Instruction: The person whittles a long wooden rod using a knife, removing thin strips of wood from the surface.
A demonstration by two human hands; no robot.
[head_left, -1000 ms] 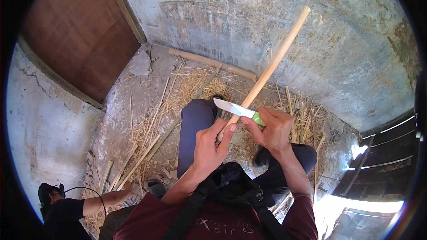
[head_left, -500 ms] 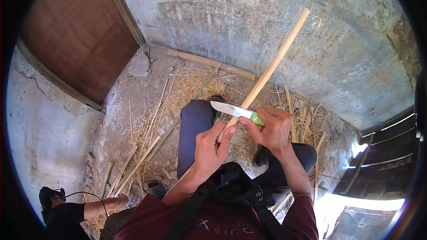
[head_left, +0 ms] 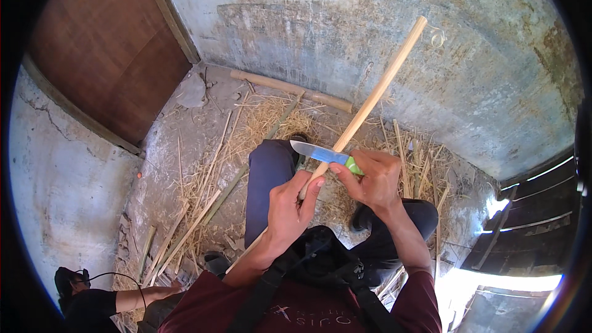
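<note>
A seated person, seen from above, works with both hands at the middle of the scene. The left hand (head_left: 287, 209) is closed around the near part of a pale stick (head_left: 379, 89), thumb and forefinger pinching it from both sides. The stick slants up, far and to the right; its far end stands in front of a stained wall (head_left: 296, 24), and a thin curl (head_left: 438, 38) shows just right of that end. The right hand (head_left: 374, 182) is wrapped around the green handle of a knife (head_left: 314, 151), thumb set near the base of the blade. The blade lies across the stick just beyond the left hand, tip toward the left.

Straw-like shavings (head_left: 259, 120) cover the floor beyond the knees, with loose strips (head_left: 191, 234) to the left. A thick pole (head_left: 290, 89) lies along the foot of the far wall. A brown door (head_left: 105, 43) stands far left. At the near left, another person (head_left: 92, 305) in black stretches an arm rightward; what that hand does is unclear.
</note>
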